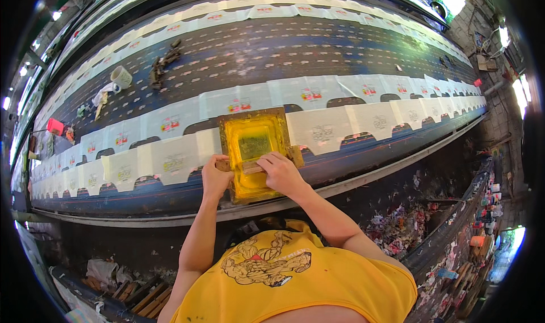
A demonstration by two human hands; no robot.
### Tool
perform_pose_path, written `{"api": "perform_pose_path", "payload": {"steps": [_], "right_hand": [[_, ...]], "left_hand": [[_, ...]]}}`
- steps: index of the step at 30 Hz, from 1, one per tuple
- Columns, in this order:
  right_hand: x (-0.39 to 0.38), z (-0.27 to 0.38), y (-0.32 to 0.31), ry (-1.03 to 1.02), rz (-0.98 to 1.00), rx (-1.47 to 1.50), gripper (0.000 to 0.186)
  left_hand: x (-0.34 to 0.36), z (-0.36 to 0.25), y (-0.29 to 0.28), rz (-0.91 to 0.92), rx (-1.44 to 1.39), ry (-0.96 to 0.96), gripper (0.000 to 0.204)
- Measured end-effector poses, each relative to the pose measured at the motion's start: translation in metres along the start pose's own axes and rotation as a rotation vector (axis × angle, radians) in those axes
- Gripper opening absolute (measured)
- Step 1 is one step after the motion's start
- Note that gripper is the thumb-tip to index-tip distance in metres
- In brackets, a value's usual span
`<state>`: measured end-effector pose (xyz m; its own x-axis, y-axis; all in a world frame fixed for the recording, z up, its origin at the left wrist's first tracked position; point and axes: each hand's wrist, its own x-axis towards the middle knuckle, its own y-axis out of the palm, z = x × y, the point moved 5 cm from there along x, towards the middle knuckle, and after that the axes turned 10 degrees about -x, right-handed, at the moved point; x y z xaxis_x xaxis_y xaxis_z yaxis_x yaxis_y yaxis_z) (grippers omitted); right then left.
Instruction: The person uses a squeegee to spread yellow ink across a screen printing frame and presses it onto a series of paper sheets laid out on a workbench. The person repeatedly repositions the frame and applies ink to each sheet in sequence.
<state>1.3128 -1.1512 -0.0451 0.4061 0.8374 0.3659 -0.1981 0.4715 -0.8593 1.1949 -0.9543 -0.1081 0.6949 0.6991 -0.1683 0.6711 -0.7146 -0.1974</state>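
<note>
From my remote seat, I see the right hand (281, 172) at four o'clock of the yellow-coated frame (230, 130), pinching a flat pale blade (250, 167) laid across its inner window; the left hand (213, 180), towards nine, is curled narrow on the left wooden tab (222, 165), though how firmly I can't tell. The frame sits near the centre of my view, over the row of cream fabric pieces (321, 130), its lower edge reaching the table's metal rail (170, 221). My worry is a skewed frame if the right pushes harder than the left braces, which could smear a print; uneven pressure on the blade might leave one patchy, and wet colour on the fingers could mark neighbouring cloth. Outward, a pale-blue row with red prints (312, 93) runs alongside, and the long dark table (244, 50) is dotted with colour marks. A white cup (121, 77) stands at ten o'clock, a red container (55, 126) nearer nine. Scraps (397, 221) litter the ground at four, small jars (493, 201) line up past three, and bright daylight enters between one and two.
</note>
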Motion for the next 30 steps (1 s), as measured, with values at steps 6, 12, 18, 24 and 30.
{"api": "perform_pose_path", "payload": {"steps": [6,12,18,24,30], "right_hand": [[-0.044,-0.077,-0.070,0.024,-0.050,-0.070,0.034],[-0.089,-0.160,-0.110,0.059,-0.027,-0.077,0.033],[-0.107,-0.195,-0.119,0.050,0.012,-0.011,0.033],[-0.107,-0.200,-0.116,0.082,0.063,0.038,0.037],[-0.111,-0.201,-0.111,0.053,0.056,0.068,0.038]], "left_hand": [[-0.014,-0.036,0.119,0.037,-0.161,-0.077,0.049],[-0.022,-0.029,0.222,0.040,-0.177,-0.139,0.051],[-0.023,-0.036,0.254,0.049,-0.111,-0.177,0.053],[-0.017,-0.017,0.250,0.047,-0.106,-0.215,0.052],[-0.020,-0.031,0.252,0.083,-0.221,-0.340,0.055]]}}
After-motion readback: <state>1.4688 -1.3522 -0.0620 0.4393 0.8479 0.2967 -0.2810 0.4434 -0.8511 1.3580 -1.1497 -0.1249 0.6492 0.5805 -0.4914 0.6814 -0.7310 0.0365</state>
